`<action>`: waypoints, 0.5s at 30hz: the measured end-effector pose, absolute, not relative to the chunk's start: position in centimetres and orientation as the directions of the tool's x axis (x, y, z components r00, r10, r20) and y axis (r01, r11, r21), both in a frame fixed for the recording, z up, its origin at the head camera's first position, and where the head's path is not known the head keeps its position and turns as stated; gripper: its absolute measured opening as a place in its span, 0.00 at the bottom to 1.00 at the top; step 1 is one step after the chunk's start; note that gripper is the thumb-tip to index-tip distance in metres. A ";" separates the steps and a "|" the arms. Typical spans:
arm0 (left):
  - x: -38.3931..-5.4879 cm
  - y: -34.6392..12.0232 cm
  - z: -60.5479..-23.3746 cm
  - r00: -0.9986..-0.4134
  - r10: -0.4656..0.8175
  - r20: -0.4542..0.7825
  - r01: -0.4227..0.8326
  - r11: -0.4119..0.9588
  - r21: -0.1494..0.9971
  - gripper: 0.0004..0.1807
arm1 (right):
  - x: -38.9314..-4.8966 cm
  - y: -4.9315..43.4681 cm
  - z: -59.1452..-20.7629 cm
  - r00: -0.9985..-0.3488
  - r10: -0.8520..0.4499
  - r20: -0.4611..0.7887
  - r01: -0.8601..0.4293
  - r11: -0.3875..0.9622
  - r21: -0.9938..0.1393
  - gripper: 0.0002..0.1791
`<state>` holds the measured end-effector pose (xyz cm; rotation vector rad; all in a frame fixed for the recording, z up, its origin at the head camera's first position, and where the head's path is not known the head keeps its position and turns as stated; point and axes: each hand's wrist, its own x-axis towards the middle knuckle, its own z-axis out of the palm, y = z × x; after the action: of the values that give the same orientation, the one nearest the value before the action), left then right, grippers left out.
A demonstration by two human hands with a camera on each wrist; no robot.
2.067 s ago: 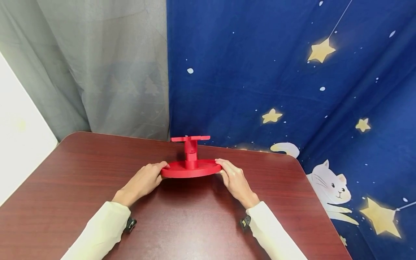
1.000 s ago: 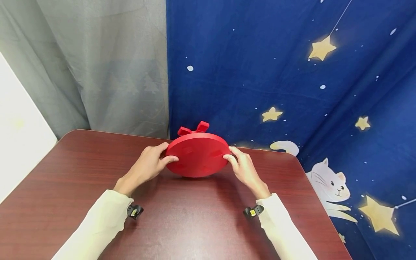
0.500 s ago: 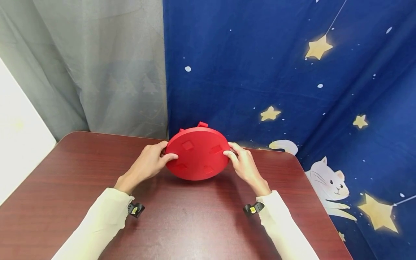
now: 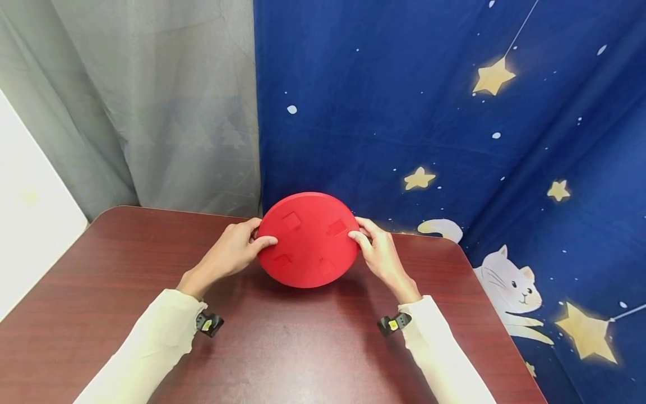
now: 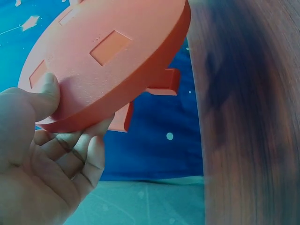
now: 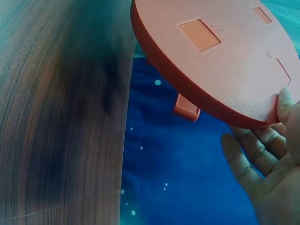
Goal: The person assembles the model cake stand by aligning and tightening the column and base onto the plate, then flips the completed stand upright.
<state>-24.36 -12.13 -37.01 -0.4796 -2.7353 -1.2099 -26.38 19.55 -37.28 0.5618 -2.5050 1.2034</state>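
A red round disc (image 4: 309, 241) is held up over the table, its flat face with several shallow square recesses turned toward me. My left hand (image 4: 228, 251) grips its left rim, thumb on the face and fingers behind. On the opposite rim my right hand (image 4: 382, 253) does the same. Small engraved marks sit beside the recesses of the disc (image 6: 234, 61) in the right wrist view. Behind the disc, red arms (image 5: 164, 82) stick out in the left wrist view; the post that bore them is hidden in the head view.
The dark red-brown wooden table (image 4: 282, 348) has rounded far corners. A grey curtain (image 4: 192, 112) hangs behind it at left, and a blue curtain (image 4: 373, 112) with stars and a white cat at right. Dark bands (image 4: 209, 324) circle both wrists.
Both hands have tipped the red piece over, so the post and cross arms have swung away behind the disc and its underside now faces me. Both hands keep their grip.
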 end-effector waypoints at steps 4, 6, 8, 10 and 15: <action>-24.5 -12.1 -37.1 -0.941 0.238 0.239 0.338 0.633 0.697 0.11 | -26.5 19.6 -37.2 -0.879 -0.210 0.427 -0.469 0.537 -0.701 0.22; -24.5 -12.0 -37.1 -0.940 0.237 0.244 0.340 0.630 0.698 0.11 | -26.5 19.7 -37.3 -0.882 -0.208 0.424 -0.467 0.514 -0.719 0.22; -24.5 -11.9 -37.1 -0.940 0.235 0.249 0.342 0.629 0.698 0.11 | -26.6 19.7 -37.3 -0.886 -0.203 0.417 -0.460 0.493 -0.738 0.22; -24.6 -11.8 -37.0 -0.941 0.234 0.245 0.338 0.624 0.704 0.11 | -26.6 19.8 -37.3 -0.891 -0.196 0.410 -0.452 0.474 -0.756 0.21; -24.5 -11.7 -36.9 -0.945 0.232 0.230 0.325 0.606 0.726 0.11 | -26.5 19.6 -37.0 -0.896 -0.188 0.402 -0.442 0.467 -0.766 0.21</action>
<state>-24.51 -11.71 -36.95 -0.4727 -2.7136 -1.2613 -26.51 19.65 -36.99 0.5399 -2.4561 1.3982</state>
